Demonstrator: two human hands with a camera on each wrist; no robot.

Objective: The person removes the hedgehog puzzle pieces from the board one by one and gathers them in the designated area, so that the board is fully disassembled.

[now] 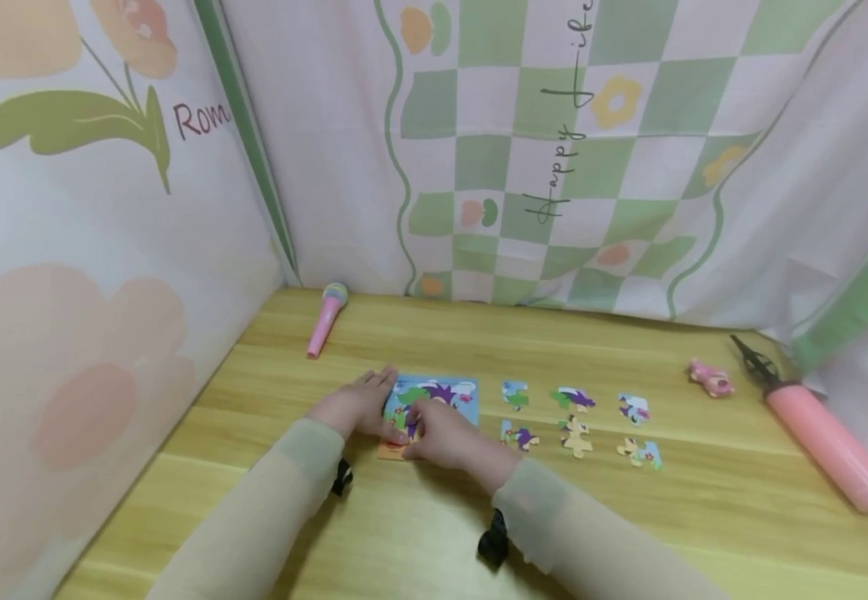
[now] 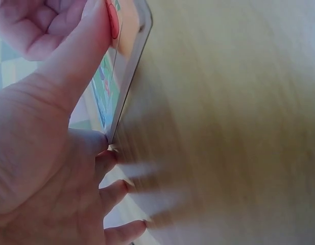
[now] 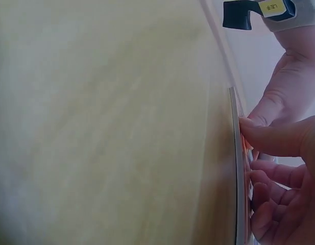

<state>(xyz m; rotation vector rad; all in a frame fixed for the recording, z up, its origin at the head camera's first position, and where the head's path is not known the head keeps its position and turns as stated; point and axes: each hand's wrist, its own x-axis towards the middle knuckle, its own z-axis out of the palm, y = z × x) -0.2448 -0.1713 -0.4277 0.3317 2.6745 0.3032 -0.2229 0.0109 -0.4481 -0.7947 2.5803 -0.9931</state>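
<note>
A jigsaw board (image 1: 473,408) with a blue-edged cartoon picture lies on the wooden table. My left hand (image 1: 356,407) rests at its left side, fingers extended along the edge and thumb over the lower corner. In the left wrist view the fingertips (image 2: 116,191) touch the tabletop beside the board. My right hand (image 1: 445,433) curls over the board's lower left, thumb and fingers pinching at a puzzle piece there, mostly hidden by the hand. Loose pieces lie right of the board in two rows, among them a yellow piece (image 1: 576,437) and a purple-and-green piece (image 1: 575,398).
A pink toy microphone (image 1: 325,321) lies at the back left. Toward the right are a small pink figure (image 1: 710,378) and a pink hand pump (image 1: 827,442) with a black nozzle. Printed curtains (image 1: 344,167) border the table behind and on the left.
</note>
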